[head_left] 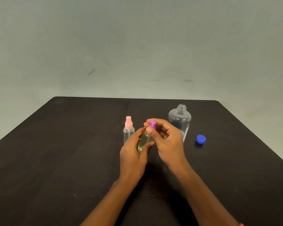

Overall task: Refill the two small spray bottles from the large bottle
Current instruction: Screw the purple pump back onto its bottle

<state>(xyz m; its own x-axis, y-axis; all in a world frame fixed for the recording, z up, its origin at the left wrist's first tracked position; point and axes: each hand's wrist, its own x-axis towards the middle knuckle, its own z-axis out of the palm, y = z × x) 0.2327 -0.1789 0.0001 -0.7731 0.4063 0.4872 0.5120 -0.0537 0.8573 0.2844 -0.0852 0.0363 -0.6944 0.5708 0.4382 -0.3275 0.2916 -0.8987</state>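
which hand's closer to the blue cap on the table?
Right. The right hand, pinching the purple sprayer top, is left of the blue cap; the left hand, gripping the small bottle, sits farther left.

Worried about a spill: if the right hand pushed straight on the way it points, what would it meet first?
The right hand already pinches the purple cap. Past that, probably the pink-capped spray bottle, which stands on the far left side of it. Depth is unclear, so the hand might pass in front.
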